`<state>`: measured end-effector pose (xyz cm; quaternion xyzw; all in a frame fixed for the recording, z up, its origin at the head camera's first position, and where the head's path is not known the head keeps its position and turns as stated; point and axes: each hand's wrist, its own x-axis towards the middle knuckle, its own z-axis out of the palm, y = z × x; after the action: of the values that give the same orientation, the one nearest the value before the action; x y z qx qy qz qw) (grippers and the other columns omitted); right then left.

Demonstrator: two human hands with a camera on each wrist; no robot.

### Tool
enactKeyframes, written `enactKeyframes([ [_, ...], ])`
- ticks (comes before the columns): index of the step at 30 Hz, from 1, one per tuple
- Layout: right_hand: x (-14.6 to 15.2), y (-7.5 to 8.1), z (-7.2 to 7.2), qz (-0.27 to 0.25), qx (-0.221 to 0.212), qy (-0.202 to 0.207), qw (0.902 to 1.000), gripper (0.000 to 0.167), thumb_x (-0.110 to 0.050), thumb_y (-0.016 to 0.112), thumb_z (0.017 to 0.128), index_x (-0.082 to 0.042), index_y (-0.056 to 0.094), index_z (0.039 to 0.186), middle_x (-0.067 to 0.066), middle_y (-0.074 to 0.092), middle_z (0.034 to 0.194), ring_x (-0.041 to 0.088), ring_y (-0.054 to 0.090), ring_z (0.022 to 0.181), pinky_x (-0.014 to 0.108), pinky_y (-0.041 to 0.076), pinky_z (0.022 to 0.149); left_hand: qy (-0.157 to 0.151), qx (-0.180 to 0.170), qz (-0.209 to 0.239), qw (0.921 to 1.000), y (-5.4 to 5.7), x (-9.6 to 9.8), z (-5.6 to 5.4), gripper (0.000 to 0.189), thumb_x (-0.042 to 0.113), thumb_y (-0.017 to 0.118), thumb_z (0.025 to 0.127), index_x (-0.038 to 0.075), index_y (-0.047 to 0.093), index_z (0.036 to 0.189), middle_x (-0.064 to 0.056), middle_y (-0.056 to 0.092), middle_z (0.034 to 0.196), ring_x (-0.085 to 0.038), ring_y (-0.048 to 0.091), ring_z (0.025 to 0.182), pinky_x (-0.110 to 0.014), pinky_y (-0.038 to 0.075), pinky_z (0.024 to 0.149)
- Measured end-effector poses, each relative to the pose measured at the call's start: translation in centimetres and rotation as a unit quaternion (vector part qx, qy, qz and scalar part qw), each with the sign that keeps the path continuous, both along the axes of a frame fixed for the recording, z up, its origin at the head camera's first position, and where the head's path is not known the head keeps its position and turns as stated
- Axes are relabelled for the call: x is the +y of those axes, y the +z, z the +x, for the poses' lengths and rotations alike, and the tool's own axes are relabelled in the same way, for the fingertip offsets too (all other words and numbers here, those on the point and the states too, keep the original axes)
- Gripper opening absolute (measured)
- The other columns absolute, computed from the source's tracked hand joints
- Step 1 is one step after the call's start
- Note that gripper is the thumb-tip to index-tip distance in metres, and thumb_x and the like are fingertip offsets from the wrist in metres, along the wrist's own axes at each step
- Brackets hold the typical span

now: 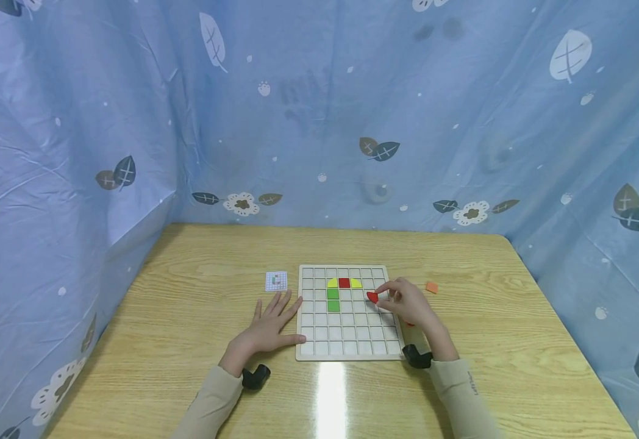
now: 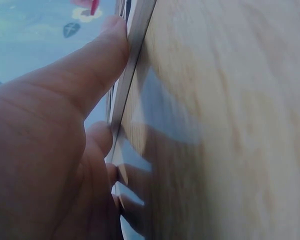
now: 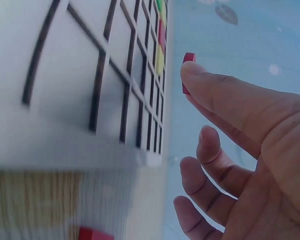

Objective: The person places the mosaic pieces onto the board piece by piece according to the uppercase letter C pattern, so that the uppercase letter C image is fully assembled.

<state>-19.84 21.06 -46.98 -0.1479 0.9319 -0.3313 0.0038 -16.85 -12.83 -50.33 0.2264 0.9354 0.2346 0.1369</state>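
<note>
A white grid board lies flat on the wooden table. Set in its cells are a red square tile, a yellow rounded tile and another yellow rounded tile on either side of it, and two green square tiles below the left one. My right hand pinches a red rounded tile between thumb and index finger, above the board's right part; the right wrist view shows this tile edge-on. My left hand spreads its fingers, with thumb and fingertips touching the board's left edge.
A small pattern card with a printed grid lies left of the board. An orange tile rests on the table to the right. Another red piece lies by the board's right edge, partly hidden by my right hand in the head view.
</note>
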Motion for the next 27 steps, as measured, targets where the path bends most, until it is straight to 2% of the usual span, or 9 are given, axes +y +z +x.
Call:
enactKeyframes([
  [12, -2.4, 0.1, 0.7, 0.022, -0.002, 0.020, 0.9996, 0.018, -0.018, 0.074, 0.079, -0.015, 0.070, 0.096, 0.005, 0.053, 0.081, 0.019, 0.046, 0.072, 0.027, 0.037, 0.062, 0.000, 0.000, -0.003, 1.0000, 0.1, 0.1, 0.0, 0.084, 0.058, 0.056, 0.083, 0.022, 0.019, 0.149, -0.010, 0.007, 0.156, -0.034, -0.001, 0.143, -0.064, -0.005, 0.107],
  [20, -3.5, -0.1, 0.9, 0.027, -0.002, 0.037, 0.9990, 0.018, -0.019, 0.075, 0.078, -0.017, 0.069, 0.095, 0.004, 0.053, 0.080, 0.014, 0.044, 0.067, 0.025, 0.037, 0.059, 0.000, -0.003, -0.004, 1.0000, 0.2, 0.1, 0.0, 0.083, 0.057, 0.056, 0.084, 0.022, 0.019, 0.149, -0.010, 0.007, 0.156, -0.033, -0.003, 0.143, -0.063, -0.007, 0.107],
  [27, -4.7, -0.2, 1.2, 0.033, -0.003, 0.054, 0.9980, 0.018, -0.021, 0.074, 0.078, -0.018, 0.070, 0.095, 0.000, 0.054, 0.081, 0.012, 0.047, 0.070, 0.024, 0.039, 0.060, -0.001, -0.001, -0.006, 1.0000, 0.2, 0.1, -0.1, 0.083, 0.057, 0.056, 0.084, 0.022, 0.018, 0.150, -0.010, 0.006, 0.156, -0.034, -0.002, 0.143, -0.063, -0.006, 0.107],
])
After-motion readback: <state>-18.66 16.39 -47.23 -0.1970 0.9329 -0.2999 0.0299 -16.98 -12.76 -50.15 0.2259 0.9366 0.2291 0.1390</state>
